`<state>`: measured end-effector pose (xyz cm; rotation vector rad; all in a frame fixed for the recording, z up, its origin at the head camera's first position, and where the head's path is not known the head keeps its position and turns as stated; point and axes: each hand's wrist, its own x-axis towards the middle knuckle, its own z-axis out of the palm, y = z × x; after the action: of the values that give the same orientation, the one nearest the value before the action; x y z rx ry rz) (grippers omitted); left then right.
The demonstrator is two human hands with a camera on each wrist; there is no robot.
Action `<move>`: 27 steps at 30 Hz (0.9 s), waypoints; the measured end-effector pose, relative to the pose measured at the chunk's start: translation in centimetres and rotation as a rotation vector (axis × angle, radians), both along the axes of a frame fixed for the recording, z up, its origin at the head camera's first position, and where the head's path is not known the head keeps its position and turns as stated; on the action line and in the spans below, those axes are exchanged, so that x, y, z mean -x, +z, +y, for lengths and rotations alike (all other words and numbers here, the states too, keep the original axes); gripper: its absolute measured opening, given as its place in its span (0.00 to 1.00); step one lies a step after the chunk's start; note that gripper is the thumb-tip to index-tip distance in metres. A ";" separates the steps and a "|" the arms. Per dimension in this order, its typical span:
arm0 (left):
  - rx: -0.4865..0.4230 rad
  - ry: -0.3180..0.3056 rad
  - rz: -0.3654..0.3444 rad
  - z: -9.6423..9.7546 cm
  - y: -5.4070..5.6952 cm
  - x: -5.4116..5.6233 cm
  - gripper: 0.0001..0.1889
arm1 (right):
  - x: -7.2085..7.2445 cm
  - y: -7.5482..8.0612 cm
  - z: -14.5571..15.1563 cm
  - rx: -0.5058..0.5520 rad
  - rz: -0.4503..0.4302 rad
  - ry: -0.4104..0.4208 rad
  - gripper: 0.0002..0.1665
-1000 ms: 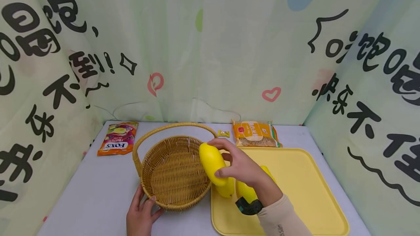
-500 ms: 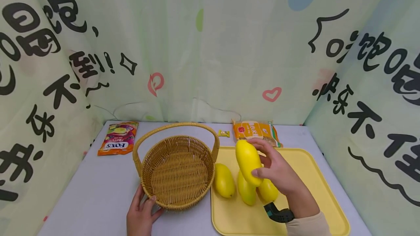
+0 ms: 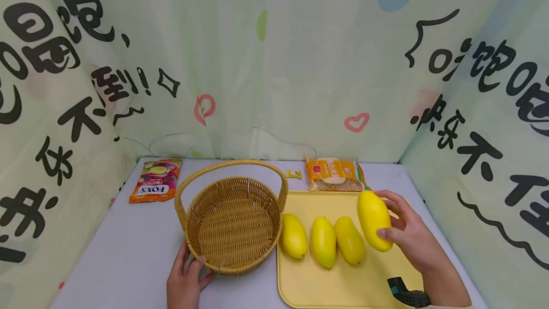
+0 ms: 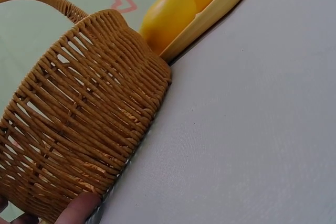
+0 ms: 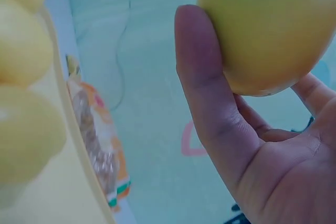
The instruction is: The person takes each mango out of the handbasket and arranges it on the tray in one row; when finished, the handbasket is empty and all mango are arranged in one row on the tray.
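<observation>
My right hand (image 3: 409, 235) holds a yellow mango (image 3: 374, 221) between thumb and fingers, over the right part of the yellow tray (image 3: 309, 290). Its thumb presses the fruit's near side in the right wrist view. Three more mangoes lie in the tray: one by the basket (image 3: 294, 236), then a middle mango (image 3: 323, 242) and a third mango (image 3: 350, 241). On the near left side of the brown wicker basket (image 3: 233, 269), my left hand (image 3: 184, 280) grips the wall near the rim. In the left wrist view its thumb (image 4: 81, 208) lies low against the weave. Nothing lies inside the basket.
A purple and orange candy bag (image 3: 156, 180) lies at the back left. Behind the tray are an orange snack bag (image 3: 335, 174) and a small yellow packet (image 3: 293, 174). The basket's arched handle (image 3: 231, 162) stands upright. Printed curtains (image 3: 274, 85) enclose the table.
My right hand has carried the mango rightward, from beside the basket's right rim to over the tray's right part, uncovering the mangoes below. My left hand and the basket stay put.
</observation>
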<state>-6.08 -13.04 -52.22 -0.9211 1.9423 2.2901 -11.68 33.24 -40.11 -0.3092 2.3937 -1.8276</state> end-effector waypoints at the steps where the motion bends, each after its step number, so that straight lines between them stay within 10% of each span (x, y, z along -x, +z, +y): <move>1: 0.002 0.000 -0.001 0.0 0.0 0.0 0.41 | -0.1 -0.2 0.5 -0.025 -0.013 -0.023 0.43; 14: 0.000 0.006 0.005 0.0 -0.1 0.0 0.41 | -0.1 -2.6 3.6 -0.426 -0.130 -0.165 0.47; 27: 0.014 -0.006 -0.015 0.1 -0.1 0.2 0.41 | 1.9 -5.5 3.1 -0.820 0.018 -0.133 0.47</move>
<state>-6.23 -12.98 -52.29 -0.9298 1.9550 2.2622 -13.55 36.30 -45.60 -0.0763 2.9573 -0.7315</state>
